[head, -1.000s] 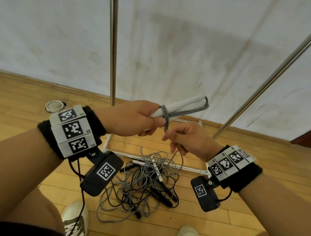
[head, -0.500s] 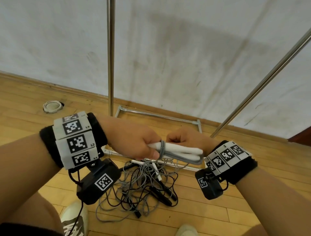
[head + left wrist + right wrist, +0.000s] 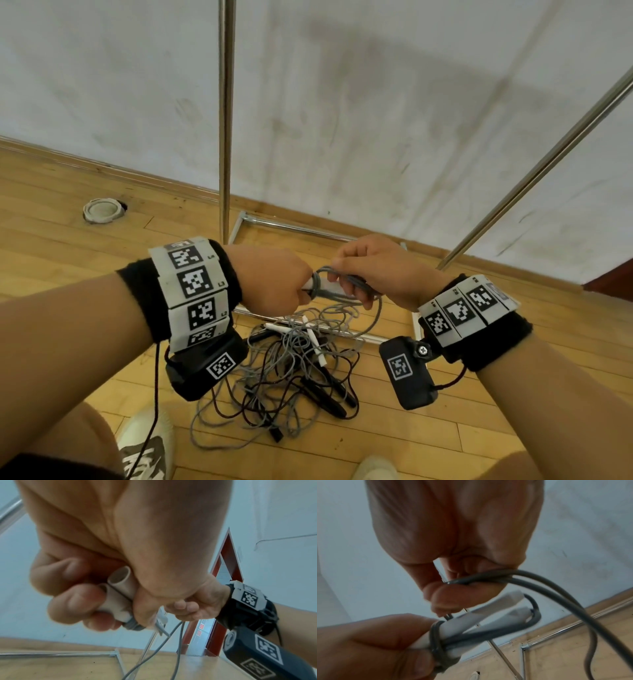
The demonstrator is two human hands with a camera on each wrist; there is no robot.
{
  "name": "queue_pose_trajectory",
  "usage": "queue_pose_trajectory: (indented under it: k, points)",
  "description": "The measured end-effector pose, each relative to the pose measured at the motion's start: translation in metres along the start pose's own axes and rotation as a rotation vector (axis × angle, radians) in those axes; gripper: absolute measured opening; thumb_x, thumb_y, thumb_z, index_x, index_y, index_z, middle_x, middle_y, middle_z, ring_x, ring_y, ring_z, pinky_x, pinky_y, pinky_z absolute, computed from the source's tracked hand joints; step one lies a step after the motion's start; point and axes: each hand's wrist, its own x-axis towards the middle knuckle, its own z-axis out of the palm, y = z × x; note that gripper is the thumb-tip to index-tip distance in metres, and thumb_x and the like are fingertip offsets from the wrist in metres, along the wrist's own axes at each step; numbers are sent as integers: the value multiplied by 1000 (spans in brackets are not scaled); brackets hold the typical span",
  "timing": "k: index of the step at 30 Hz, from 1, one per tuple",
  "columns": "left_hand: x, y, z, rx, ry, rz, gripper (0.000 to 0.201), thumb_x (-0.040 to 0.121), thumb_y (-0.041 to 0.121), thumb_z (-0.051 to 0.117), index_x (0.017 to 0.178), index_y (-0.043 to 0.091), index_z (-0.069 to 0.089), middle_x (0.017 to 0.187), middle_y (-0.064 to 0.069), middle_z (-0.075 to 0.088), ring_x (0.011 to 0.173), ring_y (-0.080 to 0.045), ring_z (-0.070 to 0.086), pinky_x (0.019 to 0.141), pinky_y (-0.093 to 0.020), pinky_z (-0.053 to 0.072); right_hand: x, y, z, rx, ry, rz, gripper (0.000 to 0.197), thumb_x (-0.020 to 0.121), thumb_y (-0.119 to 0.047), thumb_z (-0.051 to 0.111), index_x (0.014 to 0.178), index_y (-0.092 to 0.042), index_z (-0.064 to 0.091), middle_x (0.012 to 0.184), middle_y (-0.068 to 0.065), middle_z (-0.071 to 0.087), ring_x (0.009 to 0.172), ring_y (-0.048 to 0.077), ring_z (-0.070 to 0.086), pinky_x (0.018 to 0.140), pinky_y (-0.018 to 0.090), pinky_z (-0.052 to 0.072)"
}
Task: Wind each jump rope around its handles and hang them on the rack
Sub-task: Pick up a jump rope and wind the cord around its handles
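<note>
we are early on: our left hand [image 3: 274, 279] grips the white handles [image 3: 489, 616], our right hand [image 3: 378, 265] pinches the grey rope [image 3: 537, 582] mid-wind, a few turns on, nothing visibly hung on the rack [image 3: 226, 120], more ropes tangled [image 3: 294, 373] on the floor [image 3: 68, 267] by the rack's base.

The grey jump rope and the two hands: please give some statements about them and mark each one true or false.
1. The left hand grips two white handles side by side. True.
2. The right hand is empty. False: it pinches the grey rope.
3. Grey rope is already looped around the handles. True.
4. A wound rope hangs on the rack. False: none shows on the visible poles.
5. More ropes lie tangled on the floor. True.
</note>
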Motion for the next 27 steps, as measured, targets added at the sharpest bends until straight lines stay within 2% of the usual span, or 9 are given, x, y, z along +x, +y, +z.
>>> queue_pose_trajectory:
  k: [5, 10, 12, 14, 18, 20, 22, 24, 27]
  points:
    - [6, -12, -9, -167, 234, -2, 25, 102, 31, 45, 83, 17, 54, 78, -1, 59, 66, -18, 56, 62, -34, 46, -3, -7, 2, 103, 113, -57, 10, 97, -7, 57, 92, -2, 64, 69, 8, 68, 57, 16, 65, 52, 27, 55]
    - [5, -16, -14, -320, 449, 14, 27, 101, 31, 47, 75, 22, 48, 70, 2, 56, 60, -12, 51, 52, -27, 34, -8, -10, -1, 238, 171, -180, 14, 91, 7, 60, 103, 2, 66, 82, 14, 70, 71, 21, 71, 67, 32, 60]
    - [5, -16, -16, -400, 471, 5, 27, 101, 35, 47, 82, 17, 53, 74, -2, 60, 63, -17, 55, 55, -30, 41, -9, -8, 1, 212, 224, -193, 7, 92, -1, 63, 97, 1, 68, 73, 10, 70, 61, 18, 66, 58, 29, 57]
    - [2, -16, -20, -507, 496, 2, 28, 100, 37, 48, 81, 17, 53, 75, -2, 61, 63, -19, 55, 60, -35, 45, -9, -5, 3, 102, 263, -197, 17, 96, -17, 61, 88, -5, 70, 61, 3, 63, 48, 15, 54, 48, 26, 47]
    - [-11, -14, -26, -642, 493, 76, 29, 99, 34, 52, 77, 16, 54, 64, 3, 57, 53, -13, 49, 55, -31, 43, -10, -2, 4, -46, 222, -207, 35, 100, -37, 50, 78, -20, 71, 54, -5, 51, 48, 10, 48, 51, 30, 49]
    - [-16, -13, -27, -650, 465, 111, 29, 100, 31, 52, 80, 11, 56, 64, 0, 58, 54, -14, 49, 58, -36, 45, -11, 1, 3, -58, 179, -237, 29, 102, -30, 50, 85, -25, 73, 62, -1, 52, 55, 7, 50, 60, 34, 57]
    - [-19, -12, -28, -651, 438, 131, 29, 100, 31, 52, 84, 7, 58, 67, -6, 59, 56, -17, 52, 60, -42, 48, -13, 2, 2, -11, 136, -257, 27, 102, -16, 50, 94, -28, 73, 79, 13, 60, 67, 12, 57, 74, 40, 61]
    - [-22, -10, -28, -678, 399, 174, 28, 100, 30, 51, 91, 4, 59, 68, -8, 58, 58, -21, 51, 60, -43, 48, -15, 5, 0, 65, 106, -269, 32, 99, -3, 51, 98, -28, 72, 98, 26, 65, 81, 19, 65, 85, 38, 59]
    - [-24, -6, -25, -667, 360, 206, 26, 100, 30, 50, 95, 6, 60, 66, -2, 58, 56, -16, 50, 55, -33, 44, -15, 9, -1, 36, 87, -303, 36, 93, 9, 55, 101, -23, 70, 95, 16, 70, 89, 24, 70, 89, 39, 58]
